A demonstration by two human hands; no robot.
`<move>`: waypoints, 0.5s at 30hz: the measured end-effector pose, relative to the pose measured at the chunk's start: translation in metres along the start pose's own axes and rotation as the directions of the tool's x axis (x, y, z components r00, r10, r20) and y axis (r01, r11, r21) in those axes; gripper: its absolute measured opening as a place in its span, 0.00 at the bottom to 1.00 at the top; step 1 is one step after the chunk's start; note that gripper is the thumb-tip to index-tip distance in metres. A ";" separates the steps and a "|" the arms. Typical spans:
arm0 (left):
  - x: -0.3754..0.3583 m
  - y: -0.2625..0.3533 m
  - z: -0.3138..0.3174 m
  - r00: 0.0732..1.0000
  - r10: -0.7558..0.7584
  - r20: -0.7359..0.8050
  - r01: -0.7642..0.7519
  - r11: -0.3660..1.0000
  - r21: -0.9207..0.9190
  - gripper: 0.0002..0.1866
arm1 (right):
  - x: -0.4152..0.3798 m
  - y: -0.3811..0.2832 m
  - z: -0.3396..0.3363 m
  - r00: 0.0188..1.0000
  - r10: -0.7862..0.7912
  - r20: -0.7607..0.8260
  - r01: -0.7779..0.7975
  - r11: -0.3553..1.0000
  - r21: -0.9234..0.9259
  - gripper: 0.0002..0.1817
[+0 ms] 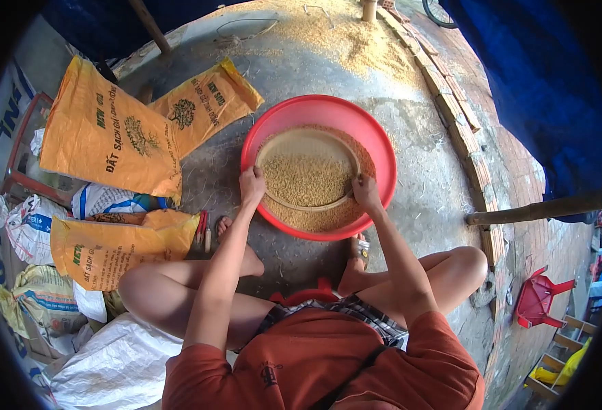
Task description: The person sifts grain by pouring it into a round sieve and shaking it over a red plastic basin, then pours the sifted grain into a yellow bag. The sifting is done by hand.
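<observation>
A round sieve [308, 145] with a pale rim is held between my two hands, over a large red plastic basin [318, 107]. Golden grain [304, 179] covers the near part of its mesh, while the far part shows bare. My left hand [252, 186] is closed on the sieve's left rim, close to the basin's edge. On the opposite side, my right hand [366, 193] grips the right rim with fingers wrapped round it. More loose grain [325, 219] lies in the basin, below and around the sieve.
Orange printed sacks [109, 130] stand at the left, with white sacks [116, 362] nearer me. Red-handled tools [203, 229] lie beside my left foot. Spilled grain [362, 51] spreads over the far floor. A brick edging [461, 130], a wooden pole [533, 209] and an upturned red stool [541, 301] are at the right.
</observation>
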State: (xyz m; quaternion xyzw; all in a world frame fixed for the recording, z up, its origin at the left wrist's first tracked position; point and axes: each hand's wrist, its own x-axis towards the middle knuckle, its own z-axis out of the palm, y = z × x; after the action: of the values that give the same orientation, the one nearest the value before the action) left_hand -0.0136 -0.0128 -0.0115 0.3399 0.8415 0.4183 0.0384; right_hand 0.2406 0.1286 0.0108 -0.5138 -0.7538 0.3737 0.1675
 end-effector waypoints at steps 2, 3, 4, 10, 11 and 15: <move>-0.005 -0.011 0.006 0.995 -0.052 0.089 0.045 0.996 0.078 0.14 | -0.003 0.006 0.000 0.998 0.028 0.064 -0.028 1.000 -0.012 0.14; -0.004 -0.008 0.003 0.994 -0.052 0.096 0.044 0.995 0.090 0.14 | -0.005 0.003 -0.003 0.991 0.051 0.124 -0.048 0.999 -0.024 0.14; -0.003 -0.003 0.002 0.993 -0.051 0.103 0.041 0.994 0.101 0.15 | -0.006 -0.001 -0.005 0.991 0.056 0.118 -0.054 0.998 -0.024 0.14; 0.023 0.060 -0.029 0.988 0.116 -0.104 -0.132 0.977 -0.166 0.15 | -0.001 -0.032 -0.022 0.935 -0.182 -0.303 0.205 0.978 0.045 0.14; 0.022 0.057 -0.026 0.993 0.091 -0.078 -0.102 0.983 -0.151 0.14 | 0.001 -0.024 -0.015 0.945 -0.173 -0.279 0.181 0.983 0.004 0.14; -0.001 -0.007 0.013 0.997 0.064 0.041 -0.064 0.998 0.009 0.14 | -0.012 -0.012 -0.011 0.987 0.118 0.109 -0.111 0.991 -0.073 0.14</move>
State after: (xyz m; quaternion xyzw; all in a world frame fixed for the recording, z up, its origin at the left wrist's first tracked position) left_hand -0.0116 -0.0077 -0.0253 0.3754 0.8313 0.4080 0.0403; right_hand 0.2450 0.1199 0.0282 -0.5397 -0.7433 0.3859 0.0857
